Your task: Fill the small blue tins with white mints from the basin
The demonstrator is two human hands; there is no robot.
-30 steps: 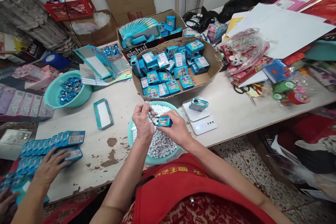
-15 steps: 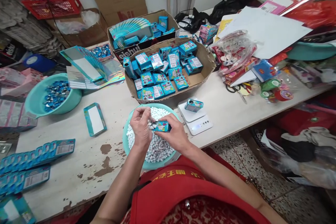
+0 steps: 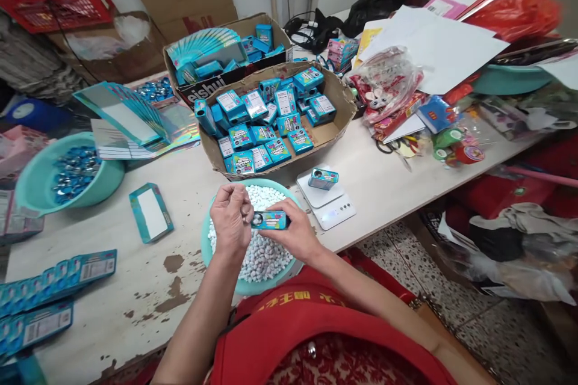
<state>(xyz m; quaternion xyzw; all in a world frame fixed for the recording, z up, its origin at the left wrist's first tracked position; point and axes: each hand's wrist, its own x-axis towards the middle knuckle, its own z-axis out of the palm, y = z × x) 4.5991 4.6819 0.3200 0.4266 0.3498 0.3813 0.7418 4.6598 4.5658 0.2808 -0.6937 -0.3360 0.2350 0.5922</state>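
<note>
My right hand [image 3: 298,233] grips a small blue candy box [image 3: 275,220] by its far end, over a turquoise basin [image 3: 206,246] of white candies [image 3: 264,255]. White shows in the round hole at the box's left end. My left hand [image 3: 231,216] is right beside that hole, its fingers curled in; whatever they hold is hidden. To the right, another blue box [image 3: 323,178] with a dark round hole sits on a white digital scale [image 3: 334,210].
Beyond the basin stands a cardboard tray [image 3: 334,132] of blue boxes. A turquoise bowl [image 3: 108,177] of shiny blue pieces, a flat carton [image 3: 151,212] and rows of boxes [image 3: 90,267] lie left. Scissors [image 3: 401,147] and packaging crowd the right.
Loose white candies showed between my left fingers and the box before; now white shows inside its hole. The box has turned slightly, and the whole view has shifted.
</note>
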